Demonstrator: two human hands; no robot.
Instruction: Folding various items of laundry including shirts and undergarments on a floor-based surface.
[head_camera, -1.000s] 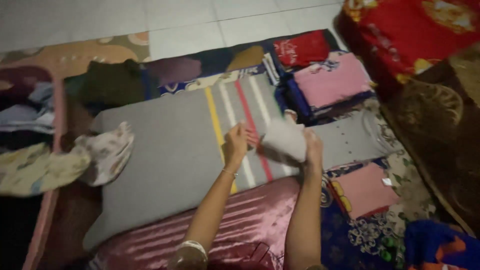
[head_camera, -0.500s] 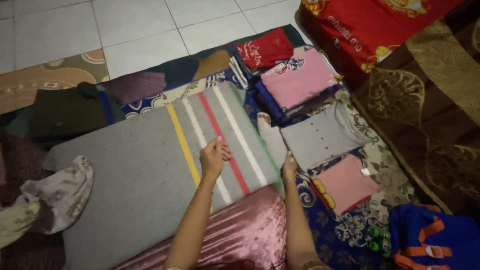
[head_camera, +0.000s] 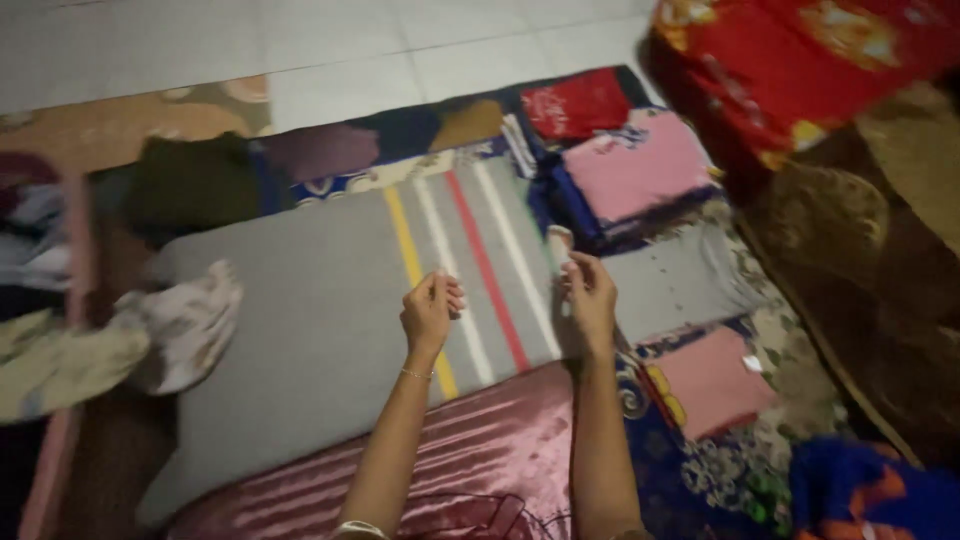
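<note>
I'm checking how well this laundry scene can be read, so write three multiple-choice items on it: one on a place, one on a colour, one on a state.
1. Where is the folded pink garment with the dark trim?
A. beyond the right hand
B. on the white tiles
C. on the satin lap cloth

2. Which stripe on the flat grey felt mat lies nearest the left hand?
A. green
B. yellow
C. blue

3. How is the right hand?
A. flat on the mat
B. raised, fingers on a small pale cloth
C. out of view

A: it lies further away, past that hand.
B: the yellow stripe runs under it.
B: it is lifted beside the mat's edge.
</note>
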